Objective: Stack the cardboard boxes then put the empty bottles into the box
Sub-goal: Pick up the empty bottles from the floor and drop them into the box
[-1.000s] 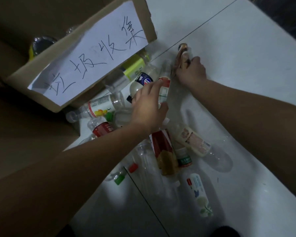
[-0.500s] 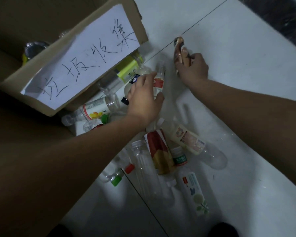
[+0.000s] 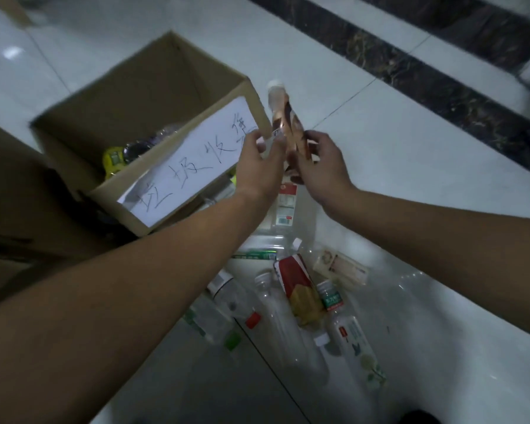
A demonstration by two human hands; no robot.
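Right hand (image 3: 315, 166): fingers clamped on the lower body of the copper-labelled bottle (image 3: 283, 117), held upright beside the box (image 3: 153, 84) rim.
Left hand (image 3: 259, 166): fingers curled, apparently on the red-labelled bottle (image 3: 287, 203).
Handling: probably light, crushable, slick; mid-body grip looked safest.

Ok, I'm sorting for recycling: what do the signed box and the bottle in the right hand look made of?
Box: matte brown cardboard, judging by its folded walls and raw edges. Its sign: plain white paper, handwritten in ink. Bottle in the right hand: probably thin clear plastic, wrapped in a glossy coppery film label that catches light; the white cap looks plastic too.
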